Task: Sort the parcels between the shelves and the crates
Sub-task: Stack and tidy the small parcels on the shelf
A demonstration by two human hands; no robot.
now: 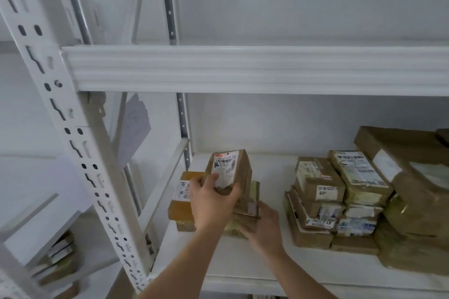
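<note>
Holding a small brown parcel (229,168) upright by its lower end, the left hand (211,201) has its fingers and thumb curled round it, so this grip is clamped on the parcel, label side toward the camera. This parcel stands on top of a low stack (243,216) at the left part of the white shelf (243,262), beside an orange-brown parcel (181,201). The right hand (263,226) rests against the front of the same stack with its fingers bent over the edge (whether it grips or only steadies I cannot tell). I judge the step to be placing or taking this 1 parcel at the shelf. Next move calls for reading the label, then laying it flat so the pile does not tip. More parcels (340,192) are piled well to the right.
</note>
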